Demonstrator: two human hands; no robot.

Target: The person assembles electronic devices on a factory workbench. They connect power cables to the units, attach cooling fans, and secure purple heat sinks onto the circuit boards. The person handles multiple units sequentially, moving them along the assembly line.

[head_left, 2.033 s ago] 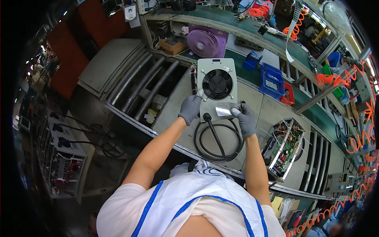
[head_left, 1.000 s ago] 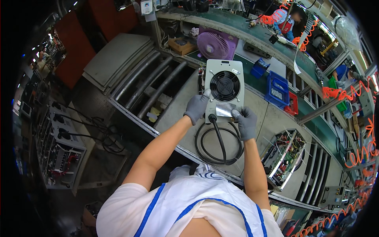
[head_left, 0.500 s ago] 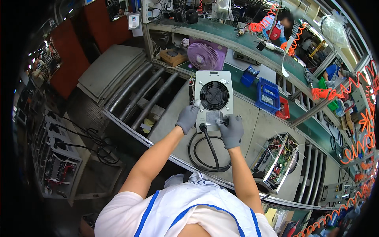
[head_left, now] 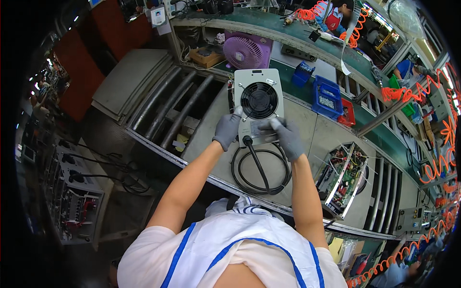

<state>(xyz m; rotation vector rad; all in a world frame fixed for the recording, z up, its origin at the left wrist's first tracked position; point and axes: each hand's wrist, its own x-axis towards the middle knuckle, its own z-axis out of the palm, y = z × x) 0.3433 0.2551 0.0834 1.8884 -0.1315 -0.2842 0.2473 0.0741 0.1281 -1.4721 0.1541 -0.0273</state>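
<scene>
Casing (head_left: 259,100), pale grey, fan-fronted, on bench (head_left: 300,126). Left hand (head_left: 227,130): thumb at its left edge, fingers hidden, grip uncertain. Right hand (head_left: 287,137) blurred, partly covering silvery label (head_left: 255,129); cannot tell whether pinching or spread.

Arms (head_left: 308,197) stretched forward; left hand (head_left: 227,130) curled, thumb ahead; right hand (head_left: 287,137) angled leftward, fingers (head_left: 267,126) extended, blurred
</scene>
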